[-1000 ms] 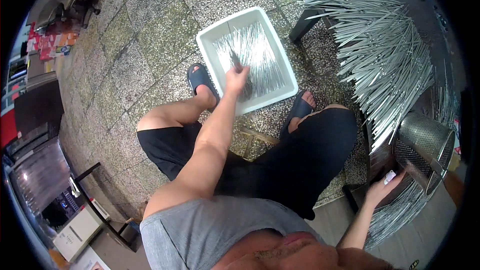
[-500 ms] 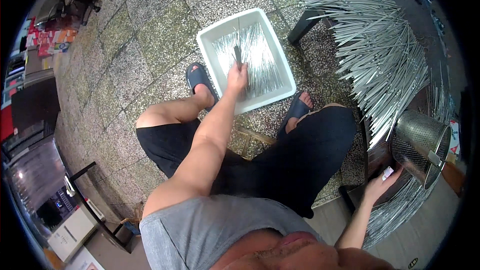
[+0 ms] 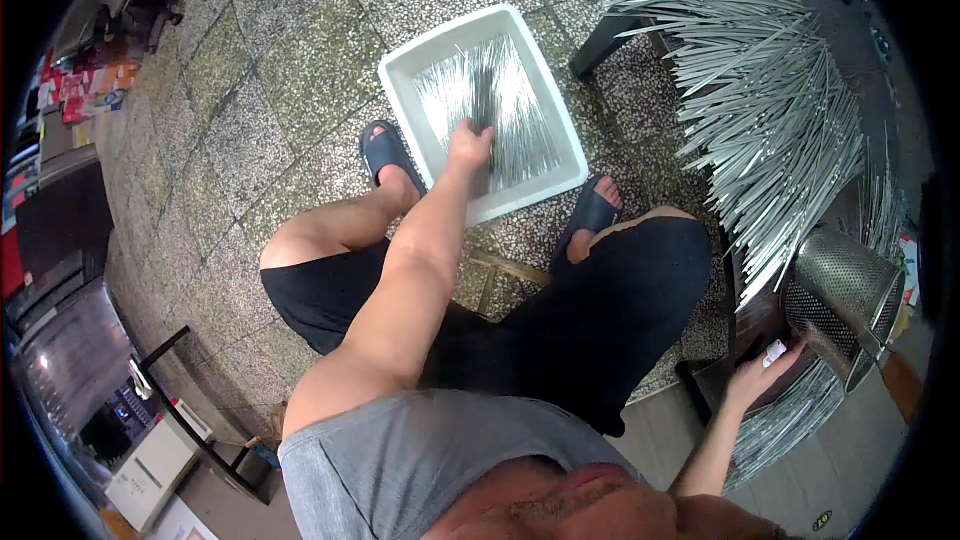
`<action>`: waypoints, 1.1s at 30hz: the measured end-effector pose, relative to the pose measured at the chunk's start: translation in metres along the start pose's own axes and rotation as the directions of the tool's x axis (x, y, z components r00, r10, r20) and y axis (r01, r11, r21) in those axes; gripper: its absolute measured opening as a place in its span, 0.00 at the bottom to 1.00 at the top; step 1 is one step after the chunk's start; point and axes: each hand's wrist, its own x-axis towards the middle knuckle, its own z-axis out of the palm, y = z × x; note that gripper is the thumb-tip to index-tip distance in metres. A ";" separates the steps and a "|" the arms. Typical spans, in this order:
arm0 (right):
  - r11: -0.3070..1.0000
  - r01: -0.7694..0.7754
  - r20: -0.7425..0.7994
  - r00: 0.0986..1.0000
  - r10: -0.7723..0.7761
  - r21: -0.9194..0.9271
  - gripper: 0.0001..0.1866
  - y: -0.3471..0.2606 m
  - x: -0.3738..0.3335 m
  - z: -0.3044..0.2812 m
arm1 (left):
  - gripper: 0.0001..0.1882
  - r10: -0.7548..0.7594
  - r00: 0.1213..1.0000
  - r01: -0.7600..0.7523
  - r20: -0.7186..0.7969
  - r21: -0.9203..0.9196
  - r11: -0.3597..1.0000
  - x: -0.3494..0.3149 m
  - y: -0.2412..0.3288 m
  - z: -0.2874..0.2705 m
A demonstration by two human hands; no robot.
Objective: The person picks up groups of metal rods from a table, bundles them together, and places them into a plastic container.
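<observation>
A white rectangular tub [image 3: 392, 90] stands on the floor between my feet, with many thin silvery metal rods [image 3: 525, 130] lying lengthwise in it. My left hand [image 3: 470, 147] is down in the tub, thumb and fingers apart. Just ahead of its fingertips is a dark, blurred band of rods, slightly fanned. On my right, a perforated metal basket [image 3: 845, 275] lies tilted on its side. My right hand [image 3: 762, 375], with a white wrap [image 3: 774, 352] on one finger, is beside the basket's lower edge; its fingertips are blurred and partly hidden.
A large fanned pile of grey rods [image 3: 760, 90] covers the dark table at right. More thin rods [image 3: 790, 430] lie below the basket. My sandalled feet [image 3: 392, 152] flank the tub. A dark table leg [image 3: 603, 45] stands near its far right corner; a black metal frame [image 3: 185, 420] is at left.
My left hand has loosened, and the narrow bundle it held upright has sunk and spread among the tub's rods. The basket has tilted a little; my right hand has barely moved.
</observation>
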 end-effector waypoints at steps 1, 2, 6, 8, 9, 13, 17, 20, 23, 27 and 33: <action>1.000 -0.001 0.002 1.000 0.001 -0.003 0.35 0.000 -0.003 -0.001 | 0.22 -0.114 0.992 0.116 -0.050 0.035 0.993 -0.001 -0.004 -0.001; 1.000 -0.001 -0.001 1.000 0.001 0.018 0.34 0.002 -0.003 -0.001 | 0.25 -0.214 0.971 0.221 -0.107 0.062 0.973 0.003 -0.005 -0.002; 0.989 -0.006 -0.030 0.999 0.010 0.148 0.32 0.015 -0.013 -0.004 | 0.23 -0.146 0.989 0.142 0.014 0.157 0.977 -0.006 -0.003 0.000; 0.998 -0.059 -0.021 0.998 0.060 0.026 0.29 0.019 -0.010 0.001 | 0.19 -0.166 0.985 0.158 0.037 0.158 0.975 -0.010 -0.034 0.006; 0.997 -0.074 -0.071 0.995 0.073 -0.011 0.28 0.014 -0.010 0.002 | 0.17 -0.129 0.989 0.112 0.070 0.209 0.972 -0.020 -0.023 0.013; 0.999 -0.031 -0.124 0.992 0.034 0.024 0.34 -0.011 0.006 0.000 | 0.19 -0.212 0.974 0.211 0.084 0.027 0.977 -0.019 -0.037 0.017; 0.999 0.029 -0.199 0.980 -0.020 0.040 0.38 -0.016 0.009 -0.002 | 0.19 -0.069 0.997 0.068 -0.016 -0.063 0.996 -0.029 0.002 0.000; 1.000 0.008 -0.260 0.966 -0.004 0.013 0.38 -0.006 -0.001 -0.010 | 0.18 -0.034 0.998 0.027 -0.059 -0.113 0.993 -0.042 0.057 -0.014; 1.000 0.002 -0.301 0.954 0.005 0.022 0.37 -0.005 -0.004 -0.012 | 0.18 0.047 0.997 -0.054 -0.059 -0.121 0.991 -0.047 0.077 -0.030; 0.996 0.041 -0.329 0.944 -0.014 0.075 0.36 -0.016 -0.003 -0.010 | 0.17 0.065 0.993 -0.084 -0.099 -0.194 0.977 -0.020 0.060 -0.065; 0.993 0.051 -0.361 0.933 -0.009 0.107 0.33 -0.004 -0.009 -0.013 | 0.18 0.148 0.979 -0.180 -0.139 -0.251 0.951 -0.052 0.105 -0.065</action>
